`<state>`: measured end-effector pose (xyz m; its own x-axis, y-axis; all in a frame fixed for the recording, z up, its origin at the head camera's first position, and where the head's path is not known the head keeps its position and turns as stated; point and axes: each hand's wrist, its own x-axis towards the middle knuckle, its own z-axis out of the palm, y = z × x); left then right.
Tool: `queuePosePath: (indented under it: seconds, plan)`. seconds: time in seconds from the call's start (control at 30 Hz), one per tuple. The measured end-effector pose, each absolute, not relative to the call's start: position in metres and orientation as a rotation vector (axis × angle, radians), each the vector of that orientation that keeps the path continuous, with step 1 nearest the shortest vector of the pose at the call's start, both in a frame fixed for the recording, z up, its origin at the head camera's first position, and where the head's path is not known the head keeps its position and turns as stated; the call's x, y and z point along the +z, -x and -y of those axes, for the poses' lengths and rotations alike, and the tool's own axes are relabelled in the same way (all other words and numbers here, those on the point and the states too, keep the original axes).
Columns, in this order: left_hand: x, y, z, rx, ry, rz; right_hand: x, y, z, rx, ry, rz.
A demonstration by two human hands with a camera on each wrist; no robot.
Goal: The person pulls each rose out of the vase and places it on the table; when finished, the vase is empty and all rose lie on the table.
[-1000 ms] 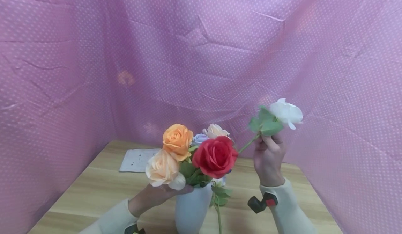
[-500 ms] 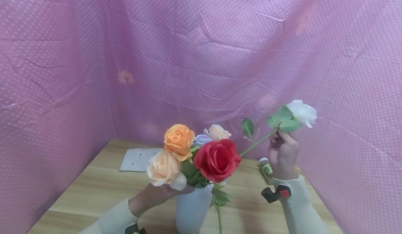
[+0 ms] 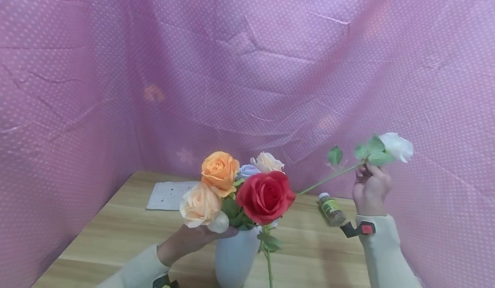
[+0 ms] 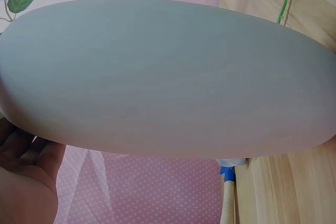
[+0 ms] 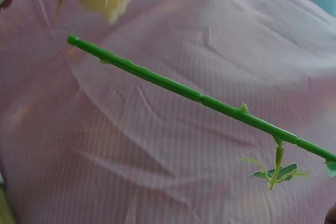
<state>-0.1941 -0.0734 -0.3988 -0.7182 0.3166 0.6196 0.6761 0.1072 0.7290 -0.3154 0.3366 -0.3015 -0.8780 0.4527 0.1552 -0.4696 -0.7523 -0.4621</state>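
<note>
My left hand point(image 3: 189, 243) holds the pale vase point(image 3: 236, 258) near its rim, fingers wrapped behind it. In the left wrist view the vase's smooth side point(image 4: 168, 77) fills most of the picture. The vase carries a red rose point(image 3: 267, 197), an orange rose point(image 3: 220, 172), a peach rose point(image 3: 200, 206) and a cream rose point(image 3: 267, 162). Out to the right, my right hand point(image 3: 373, 189) pinches a white rose point(image 3: 396, 147) by its stem, just under the leaves. Its green stem point(image 5: 199, 97) slants toward the bouquet, and the lower end hangs free in the right wrist view.
A small jar with a green label point(image 3: 331, 210) lies on the wooden table point(image 3: 116, 236) left of my right sleeve. Another flower's stem point(image 3: 269, 262) runs down beside the vase. A white cloth point(image 3: 170, 195) lies at the back left. Pink dotted fabric point(image 3: 247, 64) surrounds the table.
My right hand has moved to the right, carrying the white rose away from the vase. The jar it covered now shows fully. My left hand stays on the vase.
</note>
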Motion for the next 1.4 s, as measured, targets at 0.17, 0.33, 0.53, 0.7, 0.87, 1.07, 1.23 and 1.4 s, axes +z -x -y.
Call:
queuePosePath:
  seconds: [0.17, 0.33, 0.53, 0.7, 0.87, 1.07, 1.23, 1.4]
  plan:
    - [-0.399, 0.197, 0.075, -1.666, 0.983, 2.087, -0.321, 0.324, -0.359, 2.569, 0.102, 0.754]
    - [-0.4, 0.203, 0.077, -1.678, 0.997, 2.091, -0.351, 0.329, -0.372, 2.565, 0.203, 0.899]
    - [-0.4, 0.208, 0.077, -1.66, 0.999, 2.108, -0.393, 0.331, -0.366, 2.494, 0.268, 1.216]
    - [-0.399, 0.209, 0.077, -1.672, 1.011, 2.108, -0.43, 0.327, -0.348, 2.361, 0.274, 1.612]
    - [-0.397, 0.209, 0.077, -1.626, 1.019, 2.085, -0.465, 0.319, -0.329, 2.208, 0.287, 1.994]
    - [-0.397, 0.204, 0.077, -1.583, 1.023, 2.082, -0.502, 0.304, -0.303, 2.022, 0.263, 2.391]
    - [-0.399, 0.199, 0.078, -1.613, 0.97, 2.125, -0.516, 0.293, -0.288, 1.959, 0.13, 2.554]
    - [-0.398, 0.196, 0.076, -1.591, 1.027, 2.075, -0.523, 0.291, -0.283, 1.734, -0.059, 2.73]
